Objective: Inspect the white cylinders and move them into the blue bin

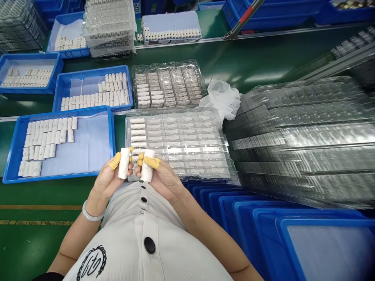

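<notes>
as i follow the head view from afar, the left hand (108, 180) holds a smooth white cylinder (123, 164) in a narrow pinch, and the right hand (164, 179) grips a second white cylinder with small dark dots (145, 172) just beside it, the two apart; yellow rubbery finger covers (116, 160) show on both hands. i judge things partway along: these two pieces are not yet set down, rows of white cylinders (138, 132) sit in the transparent moulded plastic tray (229, 164), and more lie in uneven rows in the shallow blue plastic bin (112, 144). i can't tell which are finished. dark handwriting (68, 54) marks a farther blue bin, and a black embroidered emblem (92, 262) the pale shirt (125, 234); i can't read either.
</notes>
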The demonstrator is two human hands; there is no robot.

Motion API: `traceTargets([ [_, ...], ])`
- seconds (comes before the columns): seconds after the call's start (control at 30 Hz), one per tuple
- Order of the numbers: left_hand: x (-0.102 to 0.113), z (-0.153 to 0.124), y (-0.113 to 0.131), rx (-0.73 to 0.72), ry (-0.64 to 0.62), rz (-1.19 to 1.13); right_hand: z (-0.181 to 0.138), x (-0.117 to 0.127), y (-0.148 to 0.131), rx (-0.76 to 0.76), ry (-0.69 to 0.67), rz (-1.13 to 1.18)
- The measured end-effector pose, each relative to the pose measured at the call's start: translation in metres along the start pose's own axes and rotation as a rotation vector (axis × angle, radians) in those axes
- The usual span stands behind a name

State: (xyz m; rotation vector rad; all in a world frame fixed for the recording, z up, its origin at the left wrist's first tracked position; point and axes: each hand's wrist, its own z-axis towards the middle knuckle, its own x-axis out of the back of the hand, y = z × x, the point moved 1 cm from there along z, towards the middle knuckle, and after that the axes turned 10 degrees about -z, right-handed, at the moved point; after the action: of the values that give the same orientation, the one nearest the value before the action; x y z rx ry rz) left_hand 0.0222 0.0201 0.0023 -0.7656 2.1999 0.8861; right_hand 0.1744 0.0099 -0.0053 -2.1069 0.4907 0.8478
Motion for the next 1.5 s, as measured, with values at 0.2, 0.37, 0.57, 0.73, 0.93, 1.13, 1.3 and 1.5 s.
traceTargets([
  [0.2,0.001,0.003,-0.001,0.043,0.032,-0.043,-0.003,-0.007,-0.004,-0.022,-0.027,0.019],
  [0.37,0.002,0.003,-0.001,0.055,0.02,-0.05,-0.004,-0.01,-0.009,-0.02,-0.039,0.021],
  [0.57,0.004,0.003,-0.002,0.031,0.058,-0.048,-0.003,-0.01,-0.007,-0.038,-0.028,0.024],
  [0.73,0.007,0.003,-0.003,0.004,0.075,-0.031,-0.003,-0.011,-0.006,-0.063,-0.03,0.047],
  [0.93,0.009,0.003,-0.003,-0.053,0.062,0.026,-0.004,-0.009,-0.006,-0.034,-0.02,0.044],
  [1.13,0.008,0.003,-0.004,-0.016,-0.01,0.037,-0.006,-0.006,-0.003,-0.016,-0.025,-0.078],
  [1.3,0.005,0.003,-0.005,-0.023,0.071,0.007,-0.004,-0.008,-0.004,-0.001,-0.032,-0.048],
  [1.5,0.003,0.006,-0.004,-0.011,0.154,-0.044,-0.004,-0.011,-0.009,-0.051,-0.012,-0.012],
])
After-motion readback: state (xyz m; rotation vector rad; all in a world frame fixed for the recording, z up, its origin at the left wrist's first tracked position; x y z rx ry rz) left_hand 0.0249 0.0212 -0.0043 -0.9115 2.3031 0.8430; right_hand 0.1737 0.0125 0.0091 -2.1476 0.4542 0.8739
